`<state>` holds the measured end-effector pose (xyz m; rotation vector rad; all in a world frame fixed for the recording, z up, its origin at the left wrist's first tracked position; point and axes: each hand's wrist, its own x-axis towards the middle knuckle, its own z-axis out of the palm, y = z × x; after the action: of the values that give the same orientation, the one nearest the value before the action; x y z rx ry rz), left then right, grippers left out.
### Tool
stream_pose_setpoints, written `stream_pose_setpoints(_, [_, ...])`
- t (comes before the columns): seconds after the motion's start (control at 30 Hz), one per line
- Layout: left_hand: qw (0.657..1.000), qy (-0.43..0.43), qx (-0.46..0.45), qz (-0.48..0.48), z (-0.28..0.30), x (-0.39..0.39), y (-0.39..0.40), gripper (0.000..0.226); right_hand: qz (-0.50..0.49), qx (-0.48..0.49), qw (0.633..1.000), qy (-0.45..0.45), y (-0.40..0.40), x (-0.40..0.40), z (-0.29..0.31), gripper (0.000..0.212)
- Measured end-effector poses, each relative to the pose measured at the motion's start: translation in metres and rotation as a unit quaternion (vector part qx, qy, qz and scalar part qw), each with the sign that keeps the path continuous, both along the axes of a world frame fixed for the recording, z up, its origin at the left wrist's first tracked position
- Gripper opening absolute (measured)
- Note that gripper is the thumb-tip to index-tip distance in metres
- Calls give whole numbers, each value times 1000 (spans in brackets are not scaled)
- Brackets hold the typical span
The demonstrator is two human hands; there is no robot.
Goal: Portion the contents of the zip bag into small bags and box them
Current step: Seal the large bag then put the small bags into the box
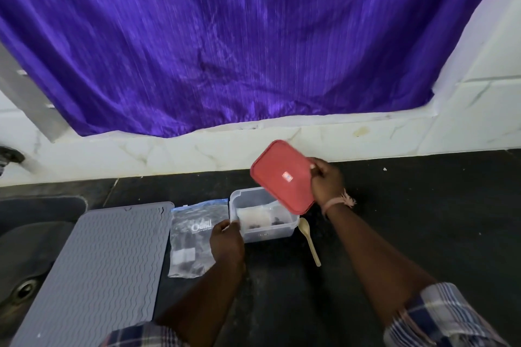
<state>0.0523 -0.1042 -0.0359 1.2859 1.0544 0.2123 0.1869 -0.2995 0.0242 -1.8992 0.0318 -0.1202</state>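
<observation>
From the head camera: the right hand (327, 182) grips the red lid (282, 176) by its right edge, tilted above the far right corner of the clear box (263, 234) on the counter (394, 205). The left hand (227, 242) pinches the box's near-left corner. Small bags (253, 217) lie inside; the zip bag (194, 236) rests just left. The lid must come down and leftward to seat.

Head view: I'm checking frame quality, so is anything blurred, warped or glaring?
Head view: the curtain is streaked with motion blur; the wide lens bows the wall's edges; the lid and box are soft but readable; light is even, with sheen on the curtain and no harsh glare.
</observation>
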Motion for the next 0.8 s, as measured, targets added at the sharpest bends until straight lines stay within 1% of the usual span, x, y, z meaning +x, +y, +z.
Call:
stream_pose_setpoints(0.07, [1000, -10, 23, 1, 4, 2, 4, 26, 69, 1, 996, 51, 15, -5, -5, 27])
stream_pose_setpoints(0.17, [996, -36, 77, -7, 10, 7, 9, 35, 137, -58, 984, 100, 34, -12, -18, 26])
stream_pose_setpoints(0.2, [994, -48, 95, -17, 13, 8, 11, 36, 151, -78, 980, 103, 39, -12, -22, 26])
stream_pose_setpoints(0.27, [992, -65, 101, -37, 16, 10, 12, 37, 164, -120, 976, 81, 46, -12, -29, 24])
stream_pose_setpoints(0.33, [992, -58, 100, -54, 18, 10, 11, 37, 156, -162, 973, 47, 51, -10, -32, 22])
stream_pose_setpoints(0.4, [992, -34, 107, -61, 18, 9, 11, 33, 131, -205, 970, 25, 55, -9, -31, 26])
stream_pose_setpoints(0.47, [991, -15, 114, -65, 18, 7, 10, 30, 98, -191, 976, 41, 58, -8, -32, 37])
stream_pose_setpoints(0.53, [988, 4, 133, -73, 14, 6, 11, 25, 58, -153, 985, 47, 60, -12, -35, 40])
stream_pose_setpoints(0.63, [986, 11, 149, -67, 8, 5, 12, 22, -15, -147, 988, 39, 54, -30, -48, 36])
stream_pose_setpoints(0.7, [987, 5, 148, -58, 13, 5, 10, 22, -34, -155, 986, 53, 51, -43, -55, 28])
stream_pose_setpoints(0.8, [987, 18, 144, -73, 16, 8, 3, 34, -48, -163, 984, 57, 51, -50, -56, 26])
